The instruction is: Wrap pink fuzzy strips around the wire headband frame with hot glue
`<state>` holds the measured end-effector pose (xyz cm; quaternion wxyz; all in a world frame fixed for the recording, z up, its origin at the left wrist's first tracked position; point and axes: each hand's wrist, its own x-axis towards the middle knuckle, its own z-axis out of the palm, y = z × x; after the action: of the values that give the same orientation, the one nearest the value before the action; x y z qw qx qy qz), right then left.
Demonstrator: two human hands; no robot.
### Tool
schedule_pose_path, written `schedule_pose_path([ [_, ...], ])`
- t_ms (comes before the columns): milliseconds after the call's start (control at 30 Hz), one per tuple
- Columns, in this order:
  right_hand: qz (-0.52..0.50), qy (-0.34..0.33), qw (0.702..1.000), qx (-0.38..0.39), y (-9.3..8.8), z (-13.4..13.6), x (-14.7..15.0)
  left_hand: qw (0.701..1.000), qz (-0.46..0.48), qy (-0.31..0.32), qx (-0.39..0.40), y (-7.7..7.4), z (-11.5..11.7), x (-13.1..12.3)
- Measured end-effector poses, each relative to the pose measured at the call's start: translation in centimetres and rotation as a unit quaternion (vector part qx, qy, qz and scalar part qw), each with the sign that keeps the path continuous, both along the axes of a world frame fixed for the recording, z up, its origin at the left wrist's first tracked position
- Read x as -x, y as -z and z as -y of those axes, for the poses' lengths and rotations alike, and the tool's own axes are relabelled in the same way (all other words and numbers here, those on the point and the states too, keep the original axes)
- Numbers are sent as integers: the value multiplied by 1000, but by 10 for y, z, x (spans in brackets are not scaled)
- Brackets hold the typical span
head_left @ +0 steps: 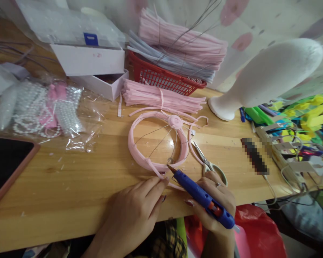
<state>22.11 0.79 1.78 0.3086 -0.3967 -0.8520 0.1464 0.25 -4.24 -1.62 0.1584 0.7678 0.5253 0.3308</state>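
A pink ring frame [131, 143] lies on the wooden table, with thin wires crossing its inside and a pink rosette [175, 122] on its far right side. A pink strip [155, 169] runs off the near side of the ring. My left hand [140, 202] pinches this strip close to the ring. In my right hand [215, 200] is a blue hot glue gun [196, 190], its brown nozzle pointing at the near edge of the ring. Scissors [208, 165] lie partly open just beyond my right hand.
Behind the ring lies a tied bundle of pink strips [164, 96], with a red basket [164, 77] beyond. A white mannequin head [274, 75] stands back right. Bagged pearl strings [43, 107] and a phone [8, 168] are at left; a power strip [282, 161] is at right.
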Motion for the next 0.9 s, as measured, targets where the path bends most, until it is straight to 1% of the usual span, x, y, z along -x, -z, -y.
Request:
schedule_pose_path([
  [267, -5, -4, 1000, 7, 2, 0, -1, 1000, 1, 3, -2, 3, 1, 0],
  [433, -10, 1, 1000, 5, 1, -1, -2, 1000, 5, -1, 2, -1, 0, 0],
  [533, -26, -10, 999, 16, 1, 0, -3, 1000, 5, 4, 4, -2, 0, 1],
  [600, -42, -13, 999, 7, 2, 2, -6, 1000, 1, 4, 1, -2, 0, 1],
  [667, -62, 18, 998, -18, 5, 3, -9, 1000, -3, 2, -2, -2, 0, 1],
  [733, -75, 75, 994, -36, 9, 4, -15, 1000, -4, -2, -5, -1, 0, 0],
  [800, -97, 132, 986, -35, 13, 4, -22, 1000, -3, -3, -14, -1, -1, 0],
  [833, -108, 149, 982, -32, 14, 4, -25, 1000, -4, -3, -17, -1, -2, 0],
  [900, -123, 162, 979, -18, 16, 4, -32, 1000, -8, -3, -21, 0, -2, 0],
])
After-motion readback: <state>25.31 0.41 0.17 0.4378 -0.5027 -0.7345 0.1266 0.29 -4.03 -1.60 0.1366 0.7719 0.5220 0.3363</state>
